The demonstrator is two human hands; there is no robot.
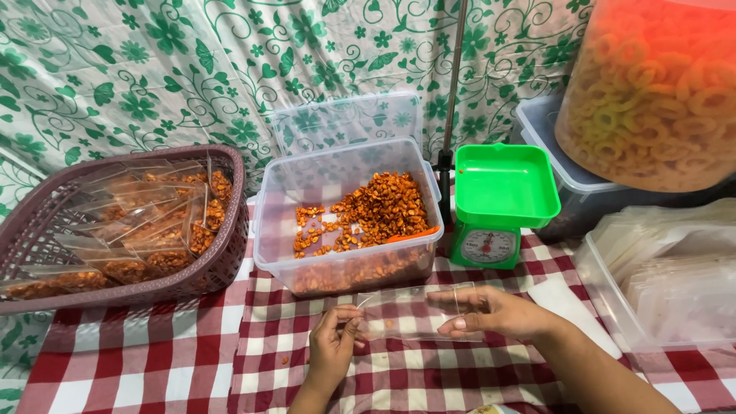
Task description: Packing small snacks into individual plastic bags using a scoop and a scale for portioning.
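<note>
Nearest you, your left hand [335, 337] rests low over the red-and-white checked tabletop [153, 360], its fingers [349, 318] pinched closed on the left edge of a small clear plastic bag [410, 314]. Your right hand [491, 313] lies on the opposite side, slightly farther from you, with the fingers [452, 297] extended and half spread, holding the bag's right end; whether the thumb presses beneath the film you cannot tell, since the transparent sheet hides little but shows no firm pinch

The bag lies between your two hands, its long axis running left to right, roughly parallel to the tabletop's near edge. It appears empty and flat. Both hands touch it, so neither is the nearer; the left holds one corner, the right spans the other end

Just beyond the bag stands a clear rectangular tub [345, 222] holding orange-brown seasoned kernels heaped toward its back right, with an orange scoop [410, 234] lying in them near the right wall. The tub lies straight ahead of the bag, its front wall near the bag's far edge. Its clear lid [345, 119] leans upright behind it

To the right of the tub, apart from it, sits a green kitchen scale [502, 201] with an empty square pan. To the left stands a mauve woven basket [222, 261] stacked with filled bags. At the far right, a clear bin of flat empty bags [675, 284] sits beside your right forearm, and above it a large container of ring-shaped snacks [652, 92]
</note>
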